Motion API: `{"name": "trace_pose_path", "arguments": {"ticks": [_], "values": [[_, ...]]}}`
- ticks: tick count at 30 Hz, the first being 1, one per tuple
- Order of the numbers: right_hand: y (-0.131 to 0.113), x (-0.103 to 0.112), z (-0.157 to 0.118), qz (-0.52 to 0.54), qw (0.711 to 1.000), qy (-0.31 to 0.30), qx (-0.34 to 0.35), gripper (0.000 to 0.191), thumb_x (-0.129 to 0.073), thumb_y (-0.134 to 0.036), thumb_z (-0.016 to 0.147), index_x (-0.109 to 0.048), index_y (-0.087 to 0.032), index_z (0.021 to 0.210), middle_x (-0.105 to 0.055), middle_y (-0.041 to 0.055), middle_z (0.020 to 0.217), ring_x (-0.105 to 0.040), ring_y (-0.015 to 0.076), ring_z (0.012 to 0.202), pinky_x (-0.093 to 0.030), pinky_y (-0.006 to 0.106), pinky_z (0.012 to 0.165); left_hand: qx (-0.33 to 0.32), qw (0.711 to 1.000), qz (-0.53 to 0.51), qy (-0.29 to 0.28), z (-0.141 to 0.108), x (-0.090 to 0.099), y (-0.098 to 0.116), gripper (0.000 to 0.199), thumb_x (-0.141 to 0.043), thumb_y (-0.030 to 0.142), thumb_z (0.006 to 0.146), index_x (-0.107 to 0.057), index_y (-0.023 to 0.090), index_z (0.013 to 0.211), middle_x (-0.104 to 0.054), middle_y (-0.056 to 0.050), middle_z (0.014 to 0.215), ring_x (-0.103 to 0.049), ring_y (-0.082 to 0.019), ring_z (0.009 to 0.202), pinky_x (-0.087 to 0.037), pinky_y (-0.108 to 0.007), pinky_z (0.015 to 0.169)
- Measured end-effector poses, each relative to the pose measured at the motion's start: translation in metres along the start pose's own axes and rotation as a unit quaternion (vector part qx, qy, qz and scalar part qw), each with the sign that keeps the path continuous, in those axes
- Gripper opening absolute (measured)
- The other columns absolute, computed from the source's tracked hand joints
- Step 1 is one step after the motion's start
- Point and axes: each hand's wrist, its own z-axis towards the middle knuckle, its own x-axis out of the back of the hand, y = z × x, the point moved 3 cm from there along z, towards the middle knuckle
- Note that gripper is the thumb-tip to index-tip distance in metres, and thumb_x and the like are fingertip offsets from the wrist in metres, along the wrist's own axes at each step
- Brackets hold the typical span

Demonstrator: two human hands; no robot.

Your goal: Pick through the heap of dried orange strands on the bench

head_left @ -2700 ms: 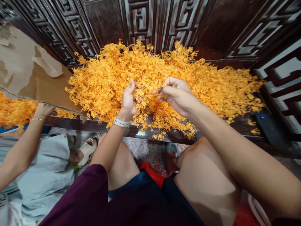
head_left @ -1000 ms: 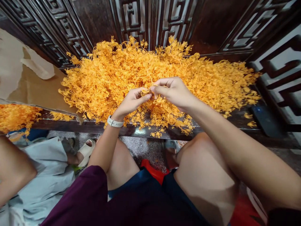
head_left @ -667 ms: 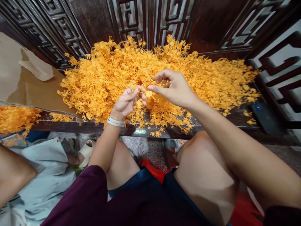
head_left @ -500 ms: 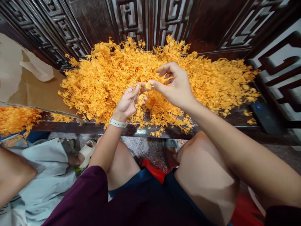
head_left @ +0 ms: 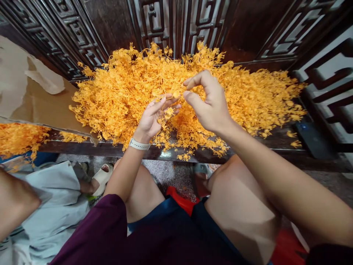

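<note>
A large heap of orange plastic sprigs (head_left: 124, 88), small pronged flower-like pieces on thin stems, lies on a dark wooden bench. Over its front middle, my left hand (head_left: 153, 116) pinches one orange sprig (head_left: 168, 112) between thumb and fingers, the other fingers loosely spread. A rounded orange piece (head_left: 175, 95) shows at its fingertips. My right hand (head_left: 211, 99) hovers just to the right of that piece. Its thumb and curled forefinger are apart, and I see nothing between them.
At the left a torn cardboard sheet (head_left: 41, 99) leans beside the heap, with more orange sprigs (head_left: 23, 138) beyond it. A dark phone-like object (head_left: 314, 140) lies on the bench (head_left: 165, 154) at the right. Carved wooden panels (head_left: 110, 25) stand behind. Another person's arm (head_left: 16, 206) is at lower left.
My right hand has drawn slightly right, away from the sprig, its thumb leaving the rounded piece. My left fingers have spread a little more and still hold the sprig.
</note>
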Motion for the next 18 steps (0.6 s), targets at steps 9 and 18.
{"name": "trace_pose_path", "arguments": {"ticks": [9,18], "values": [[0.0067,-0.0033,0.0017,-0.014,1.000,-0.024,-0.001,0.028,-0.085,-0.046,0.081,-0.067,-0.026,0.087,-0.066,0.0075,0.106,-0.052,0.0342,0.118,-0.041,0.050,0.106,-0.039,0.999,-0.001,-0.001,0.0050,0.0006,-0.0048,0.017,-0.081,0.036,0.086,-0.080,0.023,0.097,-0.079,-0.004,0.102,-0.074,-0.019,0.108,-0.057,-0.033,0.098],[0.0009,-0.0043,-0.0015,-0.039,0.996,-0.068,0.029,0.022,-0.082,-0.043,0.085,-0.071,-0.023,0.085,-0.062,0.0094,0.108,-0.053,0.0360,0.118,-0.041,0.052,0.104,-0.067,0.996,0.000,0.053,0.0079,0.0073,-0.0076,0.021,-0.088,0.028,0.081,-0.075,0.020,0.096,-0.076,-0.001,0.095,-0.073,-0.012,0.091,-0.055,-0.024,0.086]]}}
